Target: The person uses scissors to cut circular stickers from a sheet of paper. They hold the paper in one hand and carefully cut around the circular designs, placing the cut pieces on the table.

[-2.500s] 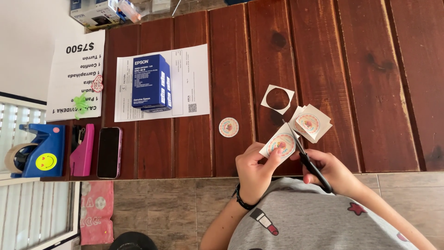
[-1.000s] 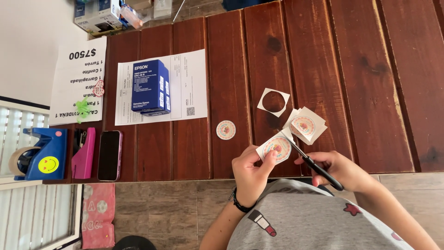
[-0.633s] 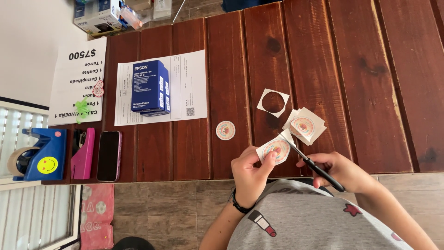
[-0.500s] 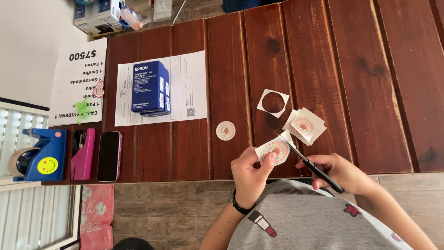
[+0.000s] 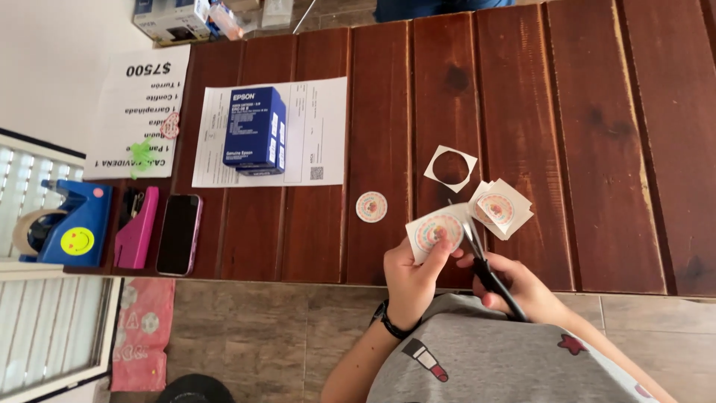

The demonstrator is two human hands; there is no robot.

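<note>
A dark red-brown plank table (image 5: pixel 522 89) filled most of the view, with a grey tiled floor along its near edge.

Just over that near edge, the left hand (image 5: pixel 412 277) was pinched shut on a small white paper square printed with a pastel round design (image 5: pixel 434 233), thumb lying on the print. The right hand (image 5: pixel 514 287) was closed through the handles of black-handled scissors (image 5: pixel 481 257), whose blades reached up along the square's right side, touching it; whether the blades were parted or closed could not be told.

Just right of the blades lay a small loose stack of the same printed white squares (image 5: pixel 501 209), and just beyond it a white paper offcut with a round hole (image 5: pixel 450 167). Left of the held square, a cut-out round sticker (image 5: pixel 371 207) lay alone on the wood. Farther left sat a dark blue cardboard box (image 5: pixel 253 130) on a white printed sheet (image 5: pixel 317 130), then a dark phone (image 5: pixel 179 234), a pink stapler (image 5: pixel 137 227) and a blue tape dispenser (image 5: pixel 71 224) at the left edge.

The risks, as I judged them: the thumb sat close to the cutting line, so a hurried snip could nick it. The square was held at one side only, so it could twist between the blades and the cut could stray into the print. The blade tips were near the stack and could catch or scatter it.
</note>
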